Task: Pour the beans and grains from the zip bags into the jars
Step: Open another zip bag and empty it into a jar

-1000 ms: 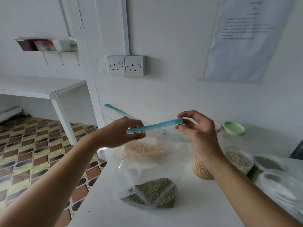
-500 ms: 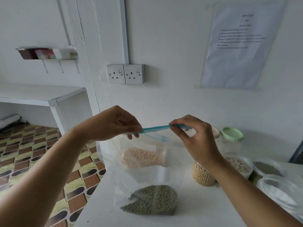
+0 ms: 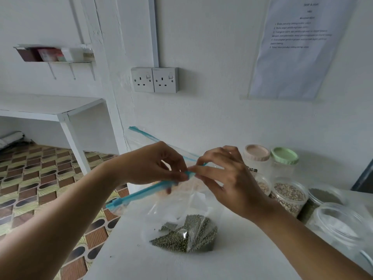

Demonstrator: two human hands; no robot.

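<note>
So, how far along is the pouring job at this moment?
Done: one open jar holds pale grains. In hand: left hand and right hand pinch the blue zip strip of the green bean bag, beans inside. Left: pouring those, plus the second zip bag behind; the near jar looks empty.

Left hand [image 3: 153,164] and right hand [image 3: 228,178], earlier apart, now meet and pinch the zip strip [image 3: 141,194] at one spot. Strip no longer level: left end slants down, free. Green beans [image 3: 187,235] lie more bunched in the bag [image 3: 181,209].
</note>
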